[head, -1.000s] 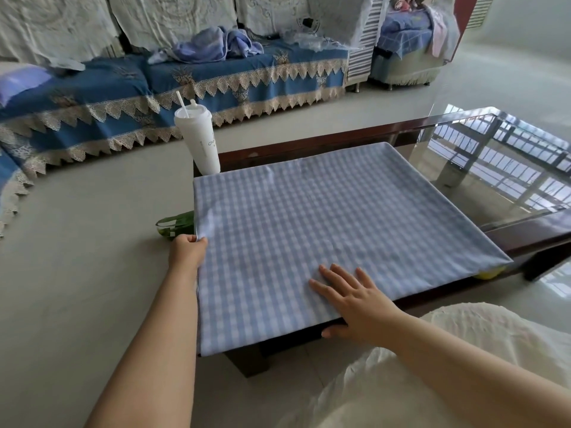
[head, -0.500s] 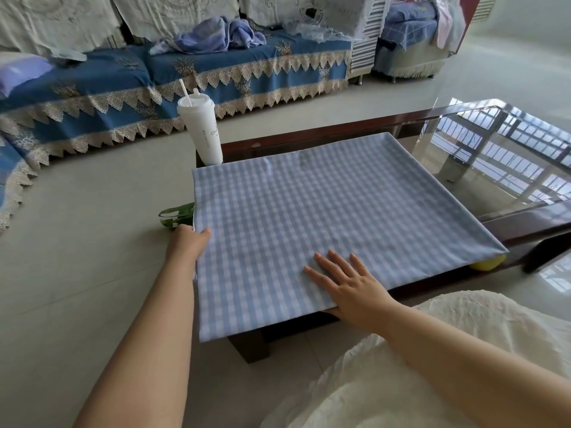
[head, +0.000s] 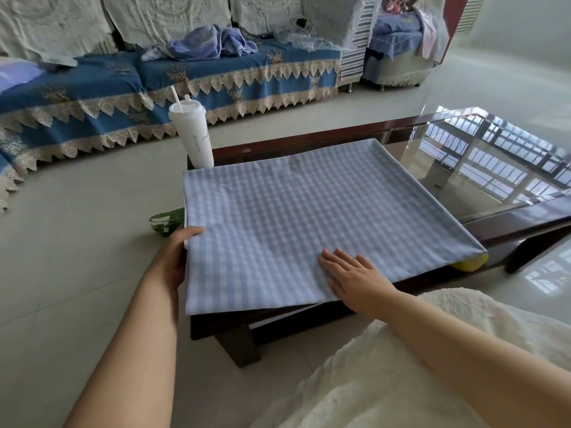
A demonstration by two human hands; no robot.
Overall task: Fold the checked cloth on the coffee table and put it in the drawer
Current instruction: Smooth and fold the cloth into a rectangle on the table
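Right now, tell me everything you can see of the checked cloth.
The checked cloth is pale blue and white gingham, thin woven fabric by its look, lying flat and already folded into layers on the coffee table. Its near edge overhangs the table. The left hand grips its left edge, thumb on top; the right hand lies flat on it near the front. A white cup stands at its far left corner.

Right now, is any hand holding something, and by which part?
The left hand grips the blue-and-white checked cloth at its left edge, thumb on top. The right hand only presses flat on it.
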